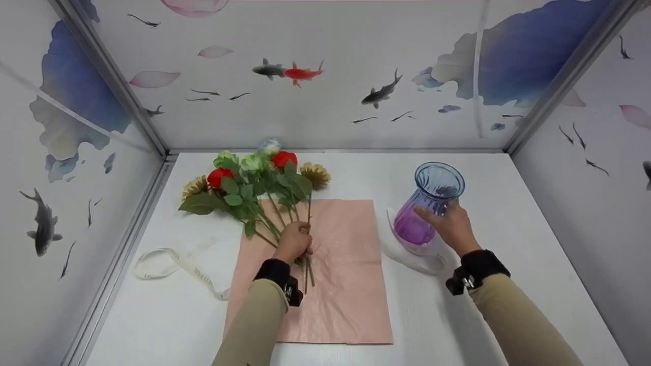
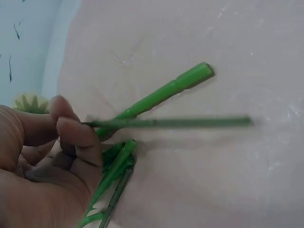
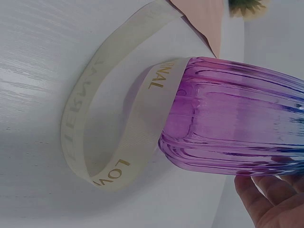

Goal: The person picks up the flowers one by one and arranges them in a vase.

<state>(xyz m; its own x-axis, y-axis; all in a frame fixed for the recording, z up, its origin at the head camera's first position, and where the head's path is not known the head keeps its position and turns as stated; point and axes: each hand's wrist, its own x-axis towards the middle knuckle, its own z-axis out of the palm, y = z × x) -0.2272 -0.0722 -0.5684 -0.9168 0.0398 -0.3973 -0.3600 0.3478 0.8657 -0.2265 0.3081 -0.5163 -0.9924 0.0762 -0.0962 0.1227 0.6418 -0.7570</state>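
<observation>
My left hand (image 1: 294, 241) grips a bunch of artificial flowers by their green stems (image 2: 166, 95), above a sheet of pink wrapping paper (image 1: 346, 274). The blooms (image 1: 220, 179) are red, pale green, yellow and light blue, and fan out toward the back left. In the left wrist view several cut stem ends stick out past the curled fingers. My right hand (image 1: 452, 226) holds a ribbed glass vase (image 3: 237, 118), blue at the flared rim and purple at the base, around its side. A cream ribbon (image 3: 142, 128) with gold lettering loops beside the vase's base.
Another length of cream ribbon (image 1: 190, 269) lies curled on the white table (image 1: 422, 325) at the left. Printed panels with fish and petals (image 1: 335, 112) wall in the table at the back and both sides.
</observation>
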